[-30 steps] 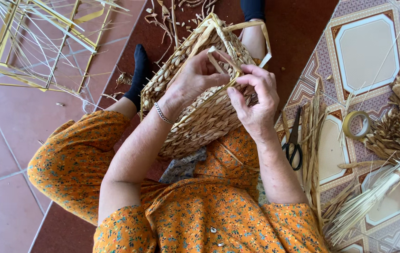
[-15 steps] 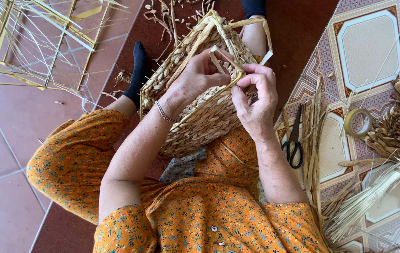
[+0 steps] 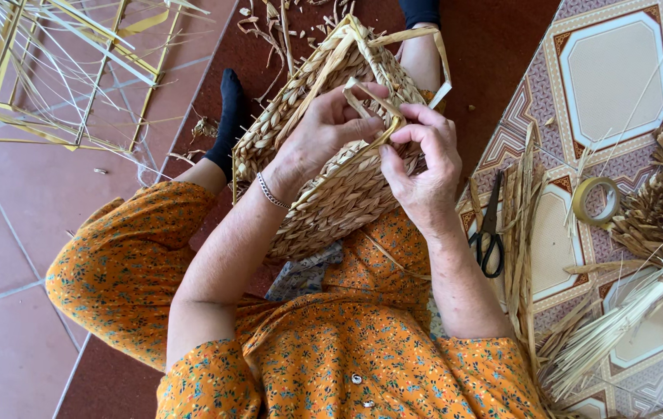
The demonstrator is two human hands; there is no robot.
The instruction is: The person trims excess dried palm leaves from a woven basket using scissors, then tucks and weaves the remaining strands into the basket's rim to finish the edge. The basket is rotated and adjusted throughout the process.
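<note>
A half-woven straw basket (image 3: 331, 186) lay tilted in the lap, against the orange dress (image 3: 347, 349). The left hand (image 3: 323, 132) gripped its rim, thumb pressing a flat straw strip (image 3: 382, 116) against the weave. The right hand (image 3: 424, 167) pinched that same strip between thumb and forefinger (the strip looped between both hands). Black scissors (image 3: 490, 229) lay on the patterned tiles (image 3: 618, 70) just right of the right forearm, a tape roll (image 3: 597, 200) and straw bundles (image 3: 642, 302) beyond.
</note>
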